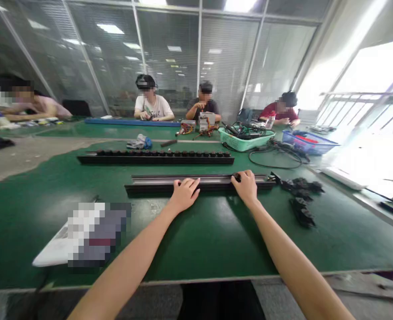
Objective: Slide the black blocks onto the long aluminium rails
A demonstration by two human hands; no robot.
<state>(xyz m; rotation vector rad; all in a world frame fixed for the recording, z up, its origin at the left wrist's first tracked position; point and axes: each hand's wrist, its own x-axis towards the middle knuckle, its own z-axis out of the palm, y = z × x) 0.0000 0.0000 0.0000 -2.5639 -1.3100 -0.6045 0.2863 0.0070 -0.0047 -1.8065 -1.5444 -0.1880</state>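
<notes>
Forearms [139, 255], 2 | left hand [185, 195] gripping rail [150, 190] | right hand [246, 187] pinching black part [237, 177] | green basket [248, 144] — cables [245, 130]

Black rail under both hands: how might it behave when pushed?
The black rail looks stiff, straight along its length. Its flat side suggests sliding across the green tabletop, not rolling. Being long, it may swing if pushed off-centre.
</notes>
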